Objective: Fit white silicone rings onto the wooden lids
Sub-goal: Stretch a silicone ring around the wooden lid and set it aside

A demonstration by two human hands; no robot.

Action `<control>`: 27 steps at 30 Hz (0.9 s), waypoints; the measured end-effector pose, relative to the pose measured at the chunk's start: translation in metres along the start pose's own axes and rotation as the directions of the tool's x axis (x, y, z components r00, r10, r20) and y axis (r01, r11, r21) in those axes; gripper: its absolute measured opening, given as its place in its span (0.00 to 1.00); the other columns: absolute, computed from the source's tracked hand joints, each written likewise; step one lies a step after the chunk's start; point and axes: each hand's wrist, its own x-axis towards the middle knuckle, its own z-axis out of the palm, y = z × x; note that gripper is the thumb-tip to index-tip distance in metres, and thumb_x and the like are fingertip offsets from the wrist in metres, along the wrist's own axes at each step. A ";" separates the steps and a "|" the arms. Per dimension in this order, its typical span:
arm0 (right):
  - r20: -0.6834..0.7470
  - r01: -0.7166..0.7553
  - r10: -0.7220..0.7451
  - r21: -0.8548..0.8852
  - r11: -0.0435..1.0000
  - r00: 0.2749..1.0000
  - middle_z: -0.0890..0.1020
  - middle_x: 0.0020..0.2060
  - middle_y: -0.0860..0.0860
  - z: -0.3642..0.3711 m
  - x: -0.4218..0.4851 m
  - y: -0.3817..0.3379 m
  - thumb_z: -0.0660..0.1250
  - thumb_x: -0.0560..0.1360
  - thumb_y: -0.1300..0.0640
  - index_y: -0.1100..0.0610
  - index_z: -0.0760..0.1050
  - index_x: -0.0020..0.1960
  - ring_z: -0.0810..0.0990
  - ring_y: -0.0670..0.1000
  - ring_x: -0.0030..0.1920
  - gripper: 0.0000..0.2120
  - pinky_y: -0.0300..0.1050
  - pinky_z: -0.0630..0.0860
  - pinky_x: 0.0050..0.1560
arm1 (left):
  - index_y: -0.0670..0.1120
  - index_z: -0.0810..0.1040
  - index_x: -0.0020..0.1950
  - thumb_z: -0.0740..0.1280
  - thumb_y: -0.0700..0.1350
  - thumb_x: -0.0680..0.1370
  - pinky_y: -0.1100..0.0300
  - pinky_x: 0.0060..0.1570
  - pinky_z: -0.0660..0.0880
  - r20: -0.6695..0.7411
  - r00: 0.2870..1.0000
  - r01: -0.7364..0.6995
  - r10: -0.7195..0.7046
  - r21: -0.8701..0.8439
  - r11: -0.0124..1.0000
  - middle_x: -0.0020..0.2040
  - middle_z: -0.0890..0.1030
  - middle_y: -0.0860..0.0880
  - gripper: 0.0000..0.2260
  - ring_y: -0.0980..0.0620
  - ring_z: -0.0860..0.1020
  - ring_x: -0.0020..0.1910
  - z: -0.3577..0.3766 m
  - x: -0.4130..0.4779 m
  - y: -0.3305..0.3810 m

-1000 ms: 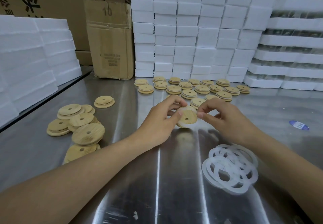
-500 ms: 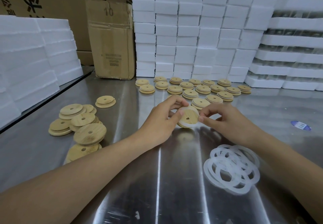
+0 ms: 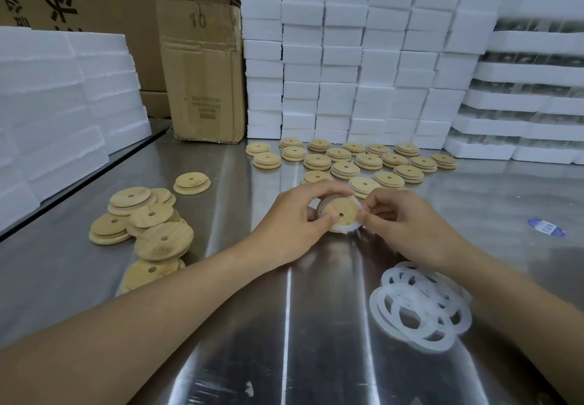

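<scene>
A round wooden lid [image 3: 340, 212] with a centre hole is held just above the steel table [image 3: 284, 325], mid-frame. My left hand [image 3: 294, 218] grips it from the left, thumb on its face. My right hand [image 3: 401, 224] pinches a white silicone ring [image 3: 346, 229] that wraps the lid's lower and right rim. A pile of loose white rings [image 3: 422, 310] lies at the near right. Bare wooden lids [image 3: 145, 224] are heaped at the left. Several lids with white rings [image 3: 368, 161] sit in rows behind my hands.
White foam blocks [image 3: 347, 57] are stacked along the back and on the left [image 3: 47, 104]. A worn cardboard box [image 3: 202, 73] stands at the back left. Foam trays [image 3: 531, 82] rise at the right. A small blue-white sticker [image 3: 546, 227] lies on the table at the right.
Both hands stayed on the lid. My right fingers have drawn in closer to the lid's right rim, and the ring now sits around its lower edge.
</scene>
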 end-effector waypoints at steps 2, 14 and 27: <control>-0.044 0.023 -0.023 -0.008 1.000 0.999 0.86 0.40 0.48 0.002 0.000 -0.003 0.72 0.80 0.58 0.53 0.81 0.45 0.85 0.48 0.43 0.05 0.44 0.80 0.46 | 0.63 0.82 0.63 0.71 0.38 0.82 0.53 0.43 0.79 -0.010 1.000 -0.006 0.006 -0.002 1.000 0.63 0.82 0.61 0.20 0.44 0.83 0.40 0.000 0.000 0.000; -0.145 0.106 -0.124 -0.125 0.986 0.982 0.85 0.44 0.38 0.004 -0.006 -0.018 0.73 0.79 0.52 0.45 0.80 0.47 0.84 0.41 0.51 0.04 0.46 0.79 0.54 | 0.66 0.84 0.58 0.76 0.42 0.79 0.61 0.52 0.83 -0.093 0.996 -0.020 0.015 -0.055 0.998 0.57 0.85 0.59 0.18 0.53 0.87 0.47 -0.002 0.002 -0.001; 0.028 -0.017 0.019 -0.078 0.997 0.999 0.85 0.47 0.46 -0.019 0.002 -0.011 0.72 0.80 0.54 0.52 0.82 0.46 0.83 0.45 0.53 0.05 0.55 0.82 0.54 | 0.63 0.86 0.57 0.77 0.40 0.79 0.60 0.50 0.84 -0.074 0.997 0.013 -0.022 -0.124 0.992 0.58 0.85 0.57 0.17 0.53 0.89 0.47 -0.001 0.004 0.003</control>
